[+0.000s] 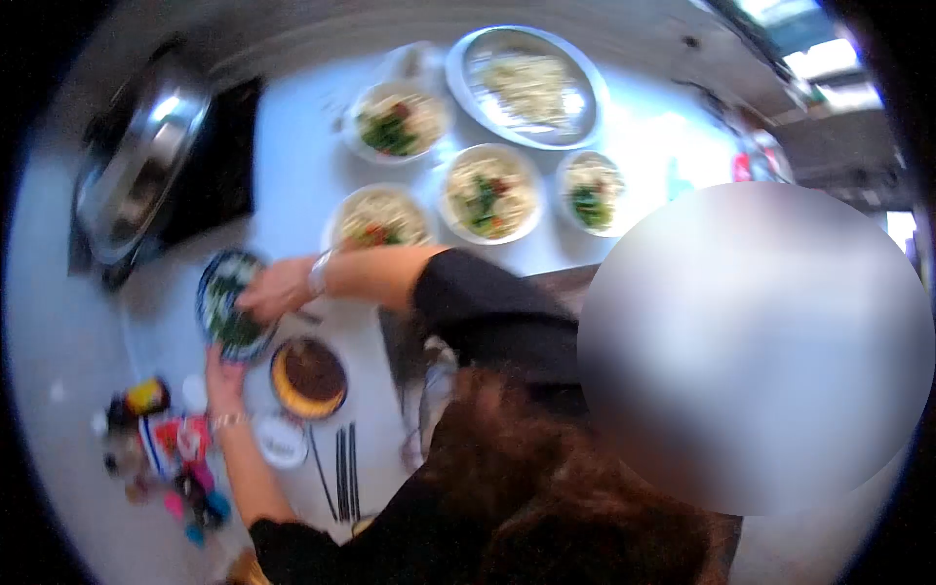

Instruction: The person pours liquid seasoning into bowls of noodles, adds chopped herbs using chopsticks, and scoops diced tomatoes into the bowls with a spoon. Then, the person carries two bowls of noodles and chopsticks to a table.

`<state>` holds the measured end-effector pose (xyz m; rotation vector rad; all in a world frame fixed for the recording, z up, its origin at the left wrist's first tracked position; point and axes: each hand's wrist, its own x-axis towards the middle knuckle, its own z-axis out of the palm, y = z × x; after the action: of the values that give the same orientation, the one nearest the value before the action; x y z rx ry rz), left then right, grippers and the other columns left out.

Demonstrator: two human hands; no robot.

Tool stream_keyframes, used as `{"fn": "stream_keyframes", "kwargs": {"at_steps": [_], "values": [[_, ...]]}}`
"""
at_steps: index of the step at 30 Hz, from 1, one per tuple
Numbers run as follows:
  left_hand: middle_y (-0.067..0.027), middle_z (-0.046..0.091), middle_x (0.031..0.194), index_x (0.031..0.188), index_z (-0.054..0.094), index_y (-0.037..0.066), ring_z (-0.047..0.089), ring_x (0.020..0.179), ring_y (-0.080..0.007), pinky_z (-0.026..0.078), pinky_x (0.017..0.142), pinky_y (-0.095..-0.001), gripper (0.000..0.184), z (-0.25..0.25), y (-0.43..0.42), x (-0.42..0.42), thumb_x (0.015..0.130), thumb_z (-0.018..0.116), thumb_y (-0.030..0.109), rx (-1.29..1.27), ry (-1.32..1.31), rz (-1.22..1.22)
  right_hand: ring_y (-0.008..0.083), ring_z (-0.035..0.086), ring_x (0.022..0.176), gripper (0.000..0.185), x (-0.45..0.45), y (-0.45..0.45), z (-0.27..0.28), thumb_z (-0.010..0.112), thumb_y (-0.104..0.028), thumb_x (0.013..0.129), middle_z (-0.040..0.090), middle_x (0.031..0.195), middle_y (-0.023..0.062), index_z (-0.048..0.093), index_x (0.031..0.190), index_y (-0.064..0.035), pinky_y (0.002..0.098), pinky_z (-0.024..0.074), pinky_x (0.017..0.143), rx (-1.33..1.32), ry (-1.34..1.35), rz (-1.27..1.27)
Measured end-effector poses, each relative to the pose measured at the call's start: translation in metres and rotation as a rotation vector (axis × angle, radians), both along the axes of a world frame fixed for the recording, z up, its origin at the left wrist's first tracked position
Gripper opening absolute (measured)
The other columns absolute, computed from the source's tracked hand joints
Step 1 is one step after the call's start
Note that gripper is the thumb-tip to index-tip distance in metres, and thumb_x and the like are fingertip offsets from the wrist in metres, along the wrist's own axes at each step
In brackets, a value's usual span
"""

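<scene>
A dark-rimmed plate (207,327) of chopped greens stands on the white counter, tilt unclear from the blur. My left hand (225,375) grips its lower rim. My right hand (276,290) reaches over the plate, fingers closed in the chopped greens (229,292); motion blur smears the fingertips. Below the right hand lies a round bowl of dark brown sauce (310,375). Several bowls of noodles sit above my right arm: one noodle bowl (385,213) is partly hidden by the arm, another noodle bowl (490,193) is topped with greens and reddish bits.
A large metal tray (475,109) with pale noodles stands at the back. A big steel pot (146,161) is at the upper left on a dark stove. Black chopsticks (347,473) lie near a white lid (283,442). Bottles and packets (175,439) crowd the lower left.
</scene>
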<state>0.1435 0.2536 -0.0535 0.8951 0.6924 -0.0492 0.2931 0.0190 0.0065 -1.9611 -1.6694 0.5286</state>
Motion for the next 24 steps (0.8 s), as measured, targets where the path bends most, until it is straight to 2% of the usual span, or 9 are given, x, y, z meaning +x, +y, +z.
{"fn": "stream_keyframes", "kwargs": {"at_steps": [1,6,7,14,16,17,18,21,24], "values": [[-0.0116,0.05,0.113,0.113,0.045,0.006,0.049,0.103,-0.0241,0.041,0.086,-0.0387,0.035,-0.009,0.01,-0.011,0.081,0.053,0.016,0.212,-0.037,-0.006,0.0313,0.058,0.069,0.018,-0.001,-0.003,0.004,0.046,-0.014,0.078,0.055,0.075,0.0156,0.046,0.091,-0.0018,0.0386,0.0481,0.06,0.059,-0.104,0.008],[-0.0098,0.043,0.117,0.125,0.029,0.002,0.045,0.103,-0.0212,0.039,0.087,-0.0356,0.051,-0.002,0.019,-0.003,0.083,0.05,0.023,0.274,-0.065,0.042,0.0348,0.059,0.073,0.025,0.001,0.021,-0.018,0.042,-0.019,0.078,0.059,0.074,0.019,0.046,0.095,-0.0022,0.0458,0.0452,0.064,0.049,-0.116,-0.08],[-0.009,0.043,0.115,0.127,0.028,0.007,0.044,0.103,-0.0179,0.04,0.083,-0.0322,0.053,-0.005,0.018,0.001,0.082,0.051,0.024,0.284,0.0,0.149,0.0349,0.059,0.072,0.025,0.0,0.021,-0.017,0.042,-0.019,0.077,0.06,0.074,0.0191,0.047,0.093,-0.001,0.046,0.0452,0.063,0.048,-0.114,-0.096],[-0.0088,0.047,0.114,0.128,0.03,0.01,0.046,0.101,-0.0185,0.038,0.085,-0.032,0.051,0.026,0.014,0.005,0.081,0.05,0.014,0.528,0.19,0.089,0.0284,0.059,0.076,0.02,-0.006,0.048,-0.039,0.048,-0.018,0.075,0.061,0.078,0.0126,0.061,0.082,-0.0054,0.039,0.0472,0.065,0.054,-0.369,-0.116],[-0.0099,0.045,0.117,0.127,0.032,0.009,0.045,0.104,-0.0195,0.036,0.089,-0.032,0.048,0.032,0.017,0.003,0.082,0.049,0.013,0.651,0.228,0.069,0.0248,0.059,0.078,0.016,-0.018,0.027,0.0,0.051,-0.017,0.073,0.061,0.08,0.0098,0.064,0.074,-0.007,0.0367,0.048,0.065,0.109,-0.578,-0.009],[-0.0106,0.044,0.12,0.126,0.033,0.007,0.044,0.107,-0.0204,0.034,0.091,-0.0322,0.047,0.041,0.007,0.003,0.082,0.048,0.011,0.748,0.112,0.103,0.025,0.061,0.076,0.013,-0.026,0.01,0.021,0.061,-0.015,0.066,0.064,0.081,0.0083,0.066,0.073,-0.0049,0.0361,0.0497,0.064,0.219,-0.631,-0.047],[-0.0113,0.043,0.123,0.126,0.034,0.005,0.042,0.11,-0.0212,0.032,0.094,-0.0323,0.045,0.064,-0.019,-0.004,0.083,0.047,0.01,0.85,0.033,0.157,0.0252,0.06,0.08,0.011,-0.037,-0.01,0.048,0.061,-0.012,0.064,0.063,0.08,0.0104,0.065,0.072,-0.0048,0.0361,0.0492,0.065,0.223,-0.49,-0.048],[-0.011,0.037,0.129,0.126,0.036,0.009,0.035,0.119,-0.0221,0.027,0.098,-0.0347,0.042,0.154,-0.079,-0.05,0.086,0.041,0.022,1.291,-0.178,-0.087,0.027,0.058,0.079,0.009,-0.085,-0.033,0.069,0.057,-0.012,0.068,0.06,0.081,0.0121,0.061,0.074,-0.0058,0.0346,0.0483,0.064,0.592,-0.239,0.042],[-0.0172,0.05,0.114,0.112,0.049,0.005,0.048,0.107,-0.0262,0.033,0.095,-0.0388,0.031,0.207,-0.181,-0.05,0.085,0.042,0.018,0.806,-0.666,-0.097,0.0241,0.059,0.077,0.018,-0.131,-0.161,0.122,0.051,-0.02,0.078,0.061,0.084,0.0114,0.061,0.086,-0.0078,0.032,0.0475,0.064,0.546,-0.022,-0.081]]}}
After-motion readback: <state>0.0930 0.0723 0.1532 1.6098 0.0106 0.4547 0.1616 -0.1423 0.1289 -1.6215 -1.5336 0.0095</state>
